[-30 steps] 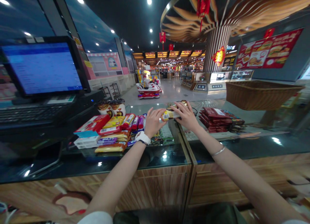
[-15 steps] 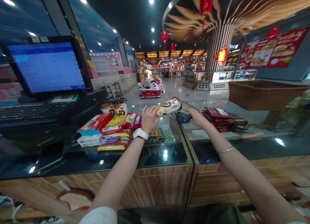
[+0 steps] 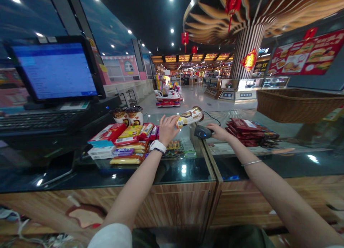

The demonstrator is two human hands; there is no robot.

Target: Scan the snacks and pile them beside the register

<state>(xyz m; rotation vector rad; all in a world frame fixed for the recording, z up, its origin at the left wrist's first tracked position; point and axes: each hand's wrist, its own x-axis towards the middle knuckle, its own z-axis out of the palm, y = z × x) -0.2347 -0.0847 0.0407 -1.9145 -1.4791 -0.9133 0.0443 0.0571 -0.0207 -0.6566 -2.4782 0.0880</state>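
My left hand (image 3: 168, 129), with a white watch at the wrist, is closed on the near end of a white and yellow drink cup (image 3: 189, 117) with a brown end. The cup lies tilted on its side above the glass counter. My right hand (image 3: 218, 132) is closed round the handle of a dark barcode scanner (image 3: 203, 131), whose head points left, just below the cup. Its blue light is lit. Beside my left wrist lie stacked snack packs (image 3: 129, 140) in red, yellow and purple. Two similar cups (image 3: 134, 115) stand upright behind them.
A monitor (image 3: 55, 71) and keyboard (image 3: 40, 121) stand at the left. Right of the scanner lies a pile of dark red packets (image 3: 244, 131), with a wicker basket (image 3: 298, 105) behind it. A cable runs behind the scanner. The counter (image 3: 182, 174) has a wooden front.
The whole view has shifted slightly. My right hand's fingers have drawn in closer round the scanner handle. The cup stays in my left hand, close to the scanner's head.
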